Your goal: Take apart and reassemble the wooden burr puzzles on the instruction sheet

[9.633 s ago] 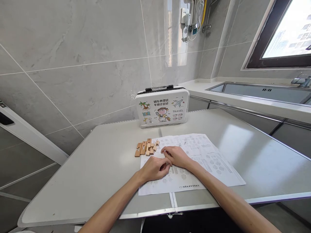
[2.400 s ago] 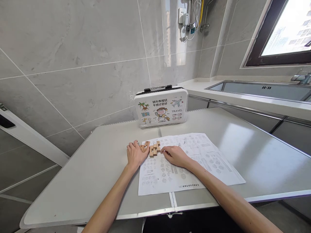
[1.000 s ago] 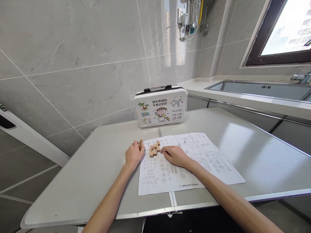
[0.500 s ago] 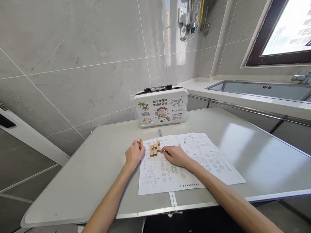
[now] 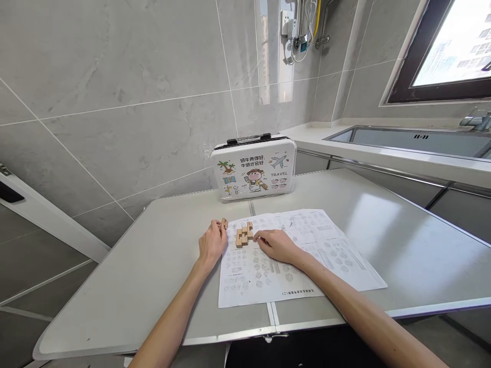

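Note:
A small cluster of wooden blocks lies on a printed sheet of diagrams on the grey table. My left hand rests at the sheet's left edge, fingers closed round a separate wooden piece whose tip sticks up above my fingers. My right hand lies on the sheet just right of the cluster, fingers curled, fingertips touching the blocks' right side.
A white tin case with cartoon travel pictures stands upright at the table's far edge against the tiled wall. A steel sink and worktop run along the right. A window is at top right.
My left hand, once beside my right on the sheet, went to the blocks and took wooden pieces out of the cluster; its piece now pokes up higher. My right hand stays still.

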Demonstrator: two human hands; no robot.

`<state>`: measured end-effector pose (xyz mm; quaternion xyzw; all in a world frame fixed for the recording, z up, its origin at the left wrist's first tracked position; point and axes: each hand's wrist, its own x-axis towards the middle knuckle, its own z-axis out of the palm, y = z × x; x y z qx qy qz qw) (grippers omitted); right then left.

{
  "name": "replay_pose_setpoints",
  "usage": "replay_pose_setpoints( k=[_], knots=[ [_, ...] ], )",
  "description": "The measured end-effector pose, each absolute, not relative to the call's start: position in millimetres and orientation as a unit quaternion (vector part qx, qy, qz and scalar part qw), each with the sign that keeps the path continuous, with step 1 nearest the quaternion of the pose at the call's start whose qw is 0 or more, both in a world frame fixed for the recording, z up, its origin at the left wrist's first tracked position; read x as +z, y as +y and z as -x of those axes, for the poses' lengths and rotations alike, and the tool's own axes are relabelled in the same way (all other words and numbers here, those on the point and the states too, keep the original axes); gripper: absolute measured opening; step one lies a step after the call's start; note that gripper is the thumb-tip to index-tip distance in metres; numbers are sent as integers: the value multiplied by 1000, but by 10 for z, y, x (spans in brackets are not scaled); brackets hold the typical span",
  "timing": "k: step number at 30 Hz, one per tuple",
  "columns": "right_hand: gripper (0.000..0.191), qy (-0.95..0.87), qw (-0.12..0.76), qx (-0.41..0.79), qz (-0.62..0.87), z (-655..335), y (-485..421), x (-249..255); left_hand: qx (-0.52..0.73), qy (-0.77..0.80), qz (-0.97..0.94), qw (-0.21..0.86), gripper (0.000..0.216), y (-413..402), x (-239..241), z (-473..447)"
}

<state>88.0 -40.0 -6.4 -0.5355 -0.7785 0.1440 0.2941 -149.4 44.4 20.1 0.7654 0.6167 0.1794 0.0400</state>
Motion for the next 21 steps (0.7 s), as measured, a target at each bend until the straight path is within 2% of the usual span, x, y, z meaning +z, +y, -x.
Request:
replay_pose_setpoints(
  k=[3,8,13,17,21],
  knots=[
    [29,-776,293,151,537,-880,-402,-56,237,588,-767,99,27,431,202,1457],
    [27,-755,323,195,536,-856,-401,-33,336,488,-761,267,34,354,210,1362],
    [30,-706,385,331,493,-836,-398,4,339,385,-759,401,41,208,216,1275],
    [44,-667,395,449,445,-855,-399,35,312,343,-773,432,39,102,247,1228],
    [50,-639,396,503,426,-867,-401,47,296,327,-792,422,39,31,300,1210]
  ],
)
